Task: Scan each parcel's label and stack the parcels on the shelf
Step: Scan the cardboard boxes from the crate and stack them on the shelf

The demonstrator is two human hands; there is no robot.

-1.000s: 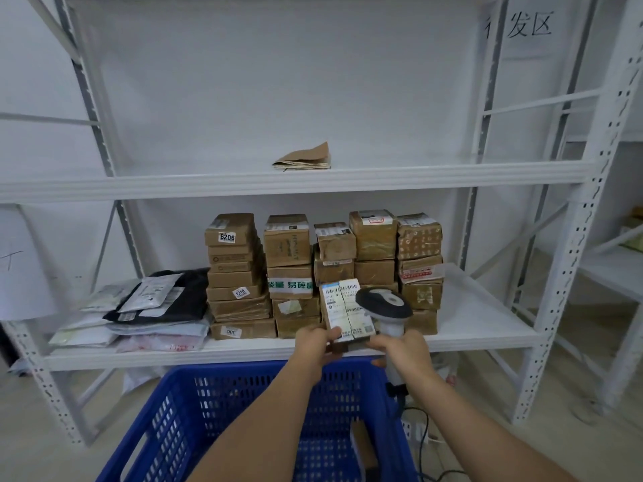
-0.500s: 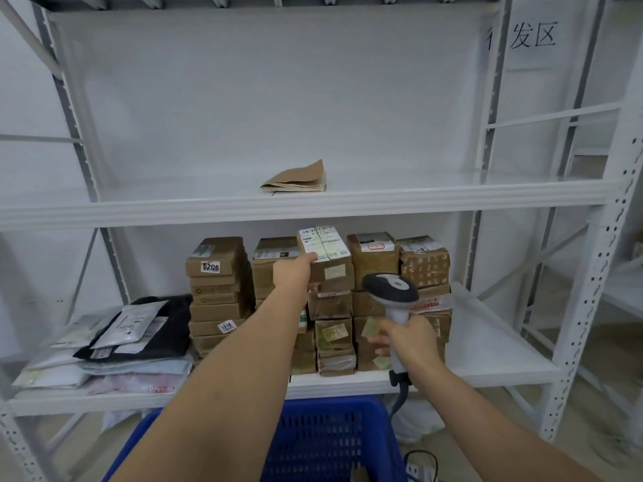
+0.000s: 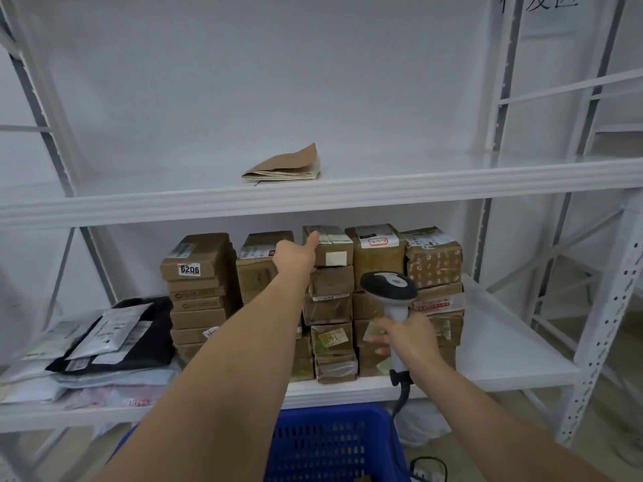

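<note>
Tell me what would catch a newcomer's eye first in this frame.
Probably the rows of brown parcels stacked on the lower shelf, with the left hand gripping the top parcel of the middle stack. Next, the scanner held upright in the right hand before them, and the lone folded brown envelope on the upper shelf.

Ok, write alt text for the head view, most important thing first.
A left hand sets a parcel on top of the middle stack on a white shelf, while the right hand grips a scanner. Mailers lie to the left, and a blue basket sits below.
</note>
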